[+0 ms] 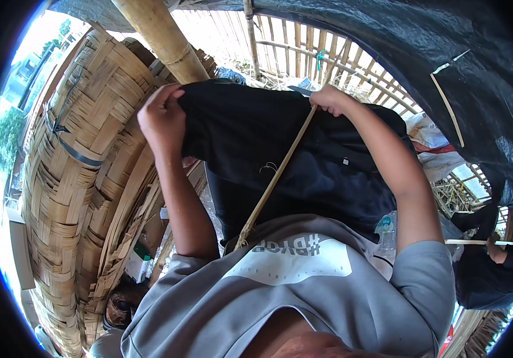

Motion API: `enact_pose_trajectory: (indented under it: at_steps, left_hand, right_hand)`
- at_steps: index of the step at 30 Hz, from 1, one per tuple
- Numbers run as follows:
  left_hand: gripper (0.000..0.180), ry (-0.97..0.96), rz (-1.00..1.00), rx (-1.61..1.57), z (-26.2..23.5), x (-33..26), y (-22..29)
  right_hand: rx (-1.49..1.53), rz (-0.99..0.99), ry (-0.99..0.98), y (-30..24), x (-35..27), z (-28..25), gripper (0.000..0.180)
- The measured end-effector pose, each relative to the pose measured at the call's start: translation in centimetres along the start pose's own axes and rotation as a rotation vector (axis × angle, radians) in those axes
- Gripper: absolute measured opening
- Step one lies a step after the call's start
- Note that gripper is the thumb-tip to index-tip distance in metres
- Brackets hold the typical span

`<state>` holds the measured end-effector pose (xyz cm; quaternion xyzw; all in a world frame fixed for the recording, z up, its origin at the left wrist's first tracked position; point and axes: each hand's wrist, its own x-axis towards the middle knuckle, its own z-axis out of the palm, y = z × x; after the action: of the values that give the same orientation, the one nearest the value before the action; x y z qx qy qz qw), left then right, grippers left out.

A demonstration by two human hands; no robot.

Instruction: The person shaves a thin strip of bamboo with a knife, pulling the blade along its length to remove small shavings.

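Observation:
My left hand [162, 116] is clenched on the top left edge of a black cloth [250, 143] that hangs spread in front of my grey shirt. Over at the cloth's top right edge, my right hand [331, 98] is closed around the upper end of a thin bamboo strip [275, 176]. The strip slants down across the cloth toward my chest. A small grey flat piece [299, 90] sticks out beside the right hand; what it is I cannot tell.
Large woven bamboo baskets [77, 167] are stacked at the left beside a thick bamboo pole [164, 39]. A bamboo slat fence [328, 56] stands behind, with a black tarp [447, 53] overhead. White sacks [429, 143] and a person in black [489, 265] are at the right.

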<state>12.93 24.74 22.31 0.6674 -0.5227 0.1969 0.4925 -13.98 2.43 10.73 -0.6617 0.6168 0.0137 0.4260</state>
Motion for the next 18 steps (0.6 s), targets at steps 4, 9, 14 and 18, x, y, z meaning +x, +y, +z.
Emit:
enact_pose_trajectory:
  at_steps: [4,9,14,18]
  left_hand:
    - [0.013,0.097,-0.101,-0.038,-2.5,0.6,-0.7]
    - [0.008,-0.366,-0.235,0.11,-5.3,-1.7,-6.5]
    - [0.01,-0.613,-0.281,0.139,-4.6,-5.7,-11.8]
    - [0.015,-0.711,-0.429,0.139,-8.2,-4.8,-12.7]
  right_hand:
    - [-0.155,-0.03,0.005,0.3,0.1,-1.0,0.026]
    - [-0.43,-0.111,0.045,-1.1,-1.8,-1.7,0.03]
    - [-0.291,-0.059,-0.086,-0.6,-0.4,-1.4,0.027]
    - [-0.205,-0.036,-0.2,0.8,1.3,-1.8,0.028]
